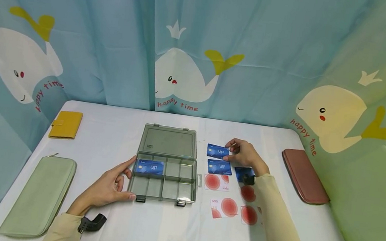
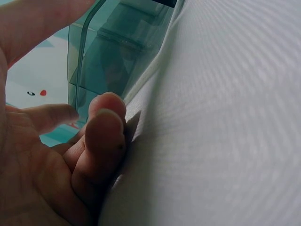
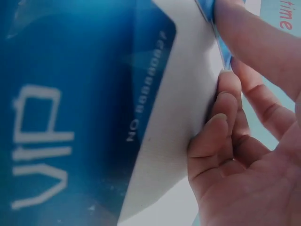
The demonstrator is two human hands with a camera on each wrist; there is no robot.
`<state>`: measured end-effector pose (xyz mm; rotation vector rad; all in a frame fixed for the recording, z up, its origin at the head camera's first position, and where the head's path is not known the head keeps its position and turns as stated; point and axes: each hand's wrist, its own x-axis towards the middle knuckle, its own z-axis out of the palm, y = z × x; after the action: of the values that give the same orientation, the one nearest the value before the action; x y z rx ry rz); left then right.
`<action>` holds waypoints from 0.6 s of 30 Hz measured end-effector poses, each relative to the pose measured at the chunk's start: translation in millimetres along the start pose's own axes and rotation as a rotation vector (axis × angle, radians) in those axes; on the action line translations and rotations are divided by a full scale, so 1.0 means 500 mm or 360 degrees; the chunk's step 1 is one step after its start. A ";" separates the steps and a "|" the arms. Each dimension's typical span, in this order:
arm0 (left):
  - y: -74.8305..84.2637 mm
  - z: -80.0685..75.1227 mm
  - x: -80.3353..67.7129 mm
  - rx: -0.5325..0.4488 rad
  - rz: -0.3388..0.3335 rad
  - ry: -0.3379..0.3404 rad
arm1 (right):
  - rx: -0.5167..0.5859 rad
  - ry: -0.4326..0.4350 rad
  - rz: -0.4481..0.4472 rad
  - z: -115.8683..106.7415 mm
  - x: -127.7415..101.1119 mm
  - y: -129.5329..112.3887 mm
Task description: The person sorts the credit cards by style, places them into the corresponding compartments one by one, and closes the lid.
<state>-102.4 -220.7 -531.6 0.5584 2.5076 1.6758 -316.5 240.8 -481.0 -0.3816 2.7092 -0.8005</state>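
Right hand point(image 1: 243, 153) pinches the right edge of a thin, stiff, slippery blue card point(image 1: 217, 151) lying mid-table; left hand point(image 1: 110, 186), fingers spread, steadies the open box point(image 1: 162, 191).

A grey translucent compartment box point(image 1: 165, 172) lies open near the middle of the table, lid flat toward the far edge; the left hand point(image 1: 109, 188) rests against its near-left corner; one blue VIP card point(image 1: 150, 167) lies across its far-left compartments; the right hand point(image 1: 244, 153) pinches the right edge of another blue VIP card point(image 1: 216, 151), just right of the lid, its edge lifted off the cloth.
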 end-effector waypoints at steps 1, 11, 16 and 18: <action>0.000 0.000 0.000 0.0005 0.0001 -0.0001 | -0.0009 -0.0010 0.0010 -0.001 0.000 -0.001; 0.004 -0.001 0.002 0.0036 0.0006 -0.0006 | 0.0014 0.0054 -0.0068 0.003 -0.006 0.004; 0.004 -0.001 0.000 0.0038 0.0003 -0.0005 | 0.0038 0.0090 -0.0109 0.008 -0.014 0.006; 0.002 0.000 -0.001 0.0028 -0.0002 -0.0008 | 0.0053 0.0108 -0.0130 0.009 -0.016 0.006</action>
<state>-101.7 -220.4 -530.6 0.5616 2.5211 1.6515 -308.0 243.6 -484.8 -0.4681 2.7544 -0.8949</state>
